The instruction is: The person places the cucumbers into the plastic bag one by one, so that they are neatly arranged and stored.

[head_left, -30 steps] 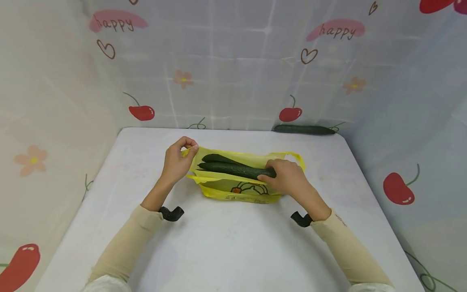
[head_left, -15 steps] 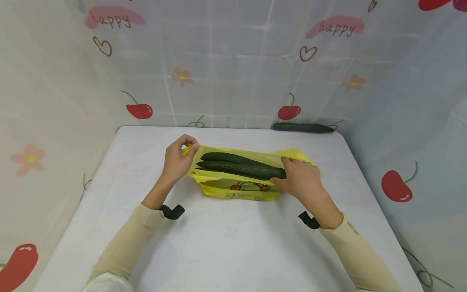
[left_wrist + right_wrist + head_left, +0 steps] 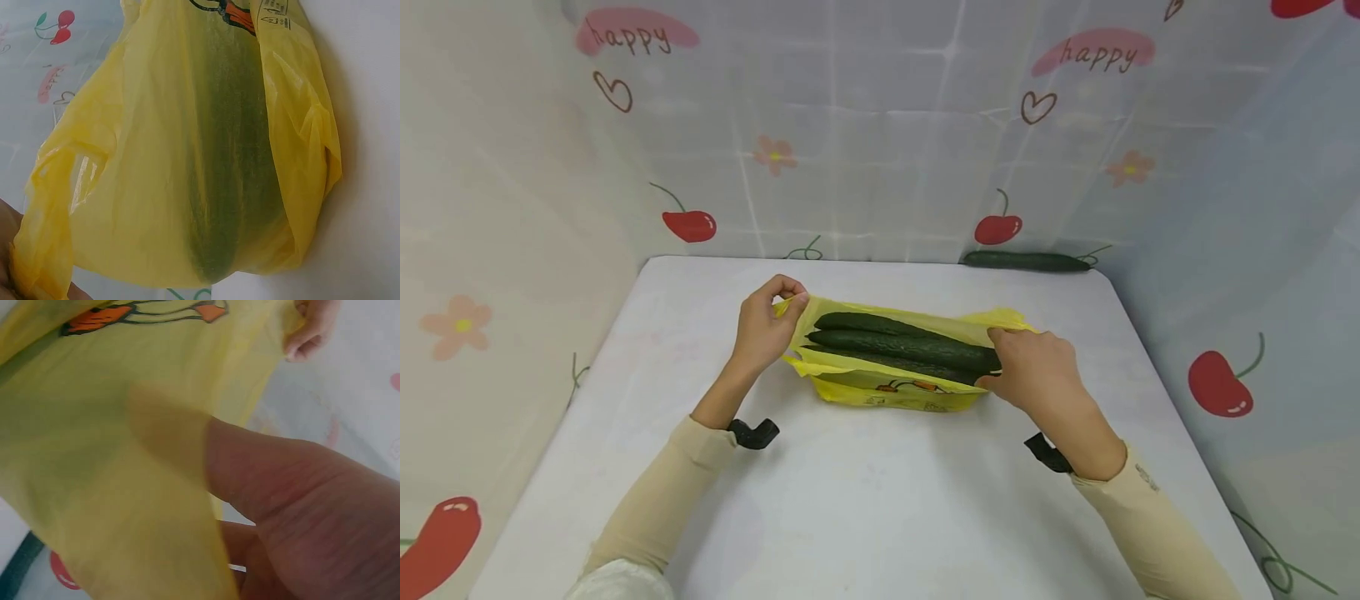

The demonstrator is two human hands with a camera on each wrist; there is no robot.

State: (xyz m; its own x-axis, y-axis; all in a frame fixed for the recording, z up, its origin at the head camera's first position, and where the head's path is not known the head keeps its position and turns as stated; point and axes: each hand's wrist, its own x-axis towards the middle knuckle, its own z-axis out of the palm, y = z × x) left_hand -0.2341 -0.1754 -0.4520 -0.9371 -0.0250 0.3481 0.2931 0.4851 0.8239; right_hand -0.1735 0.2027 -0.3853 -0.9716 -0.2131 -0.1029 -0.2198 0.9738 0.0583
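Observation:
A yellow plastic bag (image 3: 895,398) lies on its base with its mouth facing up, and three dark green cucumbers (image 3: 902,343) lie lengthwise in it. My left hand (image 3: 763,329) pinches the bag's left rim between thumb and fingers; the left wrist view shows the bag's handle strip (image 3: 44,231) in its grip. At the opposite end, my right hand (image 3: 1037,371) reaches into the bag mouth, thumb and index finger apart beside the cucumbers' right ends. Through the plastic in the right wrist view, the thumb (image 3: 269,465) appears straight; the other fingertips are mostly hidden.
Another cucumber (image 3: 1026,262) lies at the back edge of the white table (image 3: 865,517), towards the right. Cloth walls (image 3: 880,125) with cherry prints enclose the back and both sides. A black strap piece (image 3: 754,434) sticks out at each wrist.
My right hand has slid rightward along the cucumbers to their ends, uncovering more of them. A third cucumber shows more clearly at the front. My left hand keeps its pinch.

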